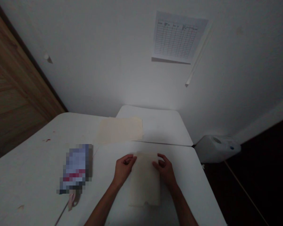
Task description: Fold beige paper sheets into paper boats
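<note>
A flat cream paper piece [145, 182], shaped like a bag or envelope, lies between my hands on the white table. A small notch shows in its near edge. My left hand [124, 168] pinches its upper left edge, with the thumb on top and the other fingers curled. At the upper right edge, my right hand [166, 171] grips with its thumb over the paper and its index finger by the far corner. Further back and to the left lies a larger cream paper stack or sheet [119, 129].
On the left side of the white table [37, 169] lies a blurred-out blue and white item [75, 168] with a pink strap [72, 201]. A printed chart [176, 39] hangs on the wall. A white plastic jug [214, 149] lies beyond the right edge. A wooden door [14, 78] stands left.
</note>
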### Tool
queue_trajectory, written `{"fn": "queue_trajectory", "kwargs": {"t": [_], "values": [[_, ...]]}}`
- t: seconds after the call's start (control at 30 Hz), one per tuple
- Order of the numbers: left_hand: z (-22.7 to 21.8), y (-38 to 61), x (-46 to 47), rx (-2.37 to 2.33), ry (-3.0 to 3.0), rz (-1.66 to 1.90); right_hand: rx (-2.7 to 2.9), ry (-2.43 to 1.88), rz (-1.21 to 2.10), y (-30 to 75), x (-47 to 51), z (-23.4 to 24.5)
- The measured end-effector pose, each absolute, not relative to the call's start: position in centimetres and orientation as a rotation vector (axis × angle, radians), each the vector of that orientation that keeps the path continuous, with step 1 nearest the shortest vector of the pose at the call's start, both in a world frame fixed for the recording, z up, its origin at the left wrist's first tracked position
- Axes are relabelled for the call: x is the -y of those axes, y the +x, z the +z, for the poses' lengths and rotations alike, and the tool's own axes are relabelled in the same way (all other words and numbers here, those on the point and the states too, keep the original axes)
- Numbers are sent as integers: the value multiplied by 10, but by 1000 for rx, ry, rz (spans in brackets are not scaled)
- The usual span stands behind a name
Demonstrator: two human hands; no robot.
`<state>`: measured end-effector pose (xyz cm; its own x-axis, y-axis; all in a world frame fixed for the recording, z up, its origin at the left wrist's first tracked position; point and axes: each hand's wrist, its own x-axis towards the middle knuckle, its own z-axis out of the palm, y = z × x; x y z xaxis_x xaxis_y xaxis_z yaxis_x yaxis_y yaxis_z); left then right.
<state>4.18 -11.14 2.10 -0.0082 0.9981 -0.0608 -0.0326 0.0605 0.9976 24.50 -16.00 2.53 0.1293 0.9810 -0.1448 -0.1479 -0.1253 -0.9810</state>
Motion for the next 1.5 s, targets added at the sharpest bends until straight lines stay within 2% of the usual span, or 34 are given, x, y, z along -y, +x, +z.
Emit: {"fn": "queue_trajectory", "kwargs": {"t": [1.17,1.5], "values": [[26,46,111,-1204,1154,1151,971,-1284,1207,236,146,28],[18,45,108,-1251,1203,1256,983,-1298,1207,237,147,28]]}}
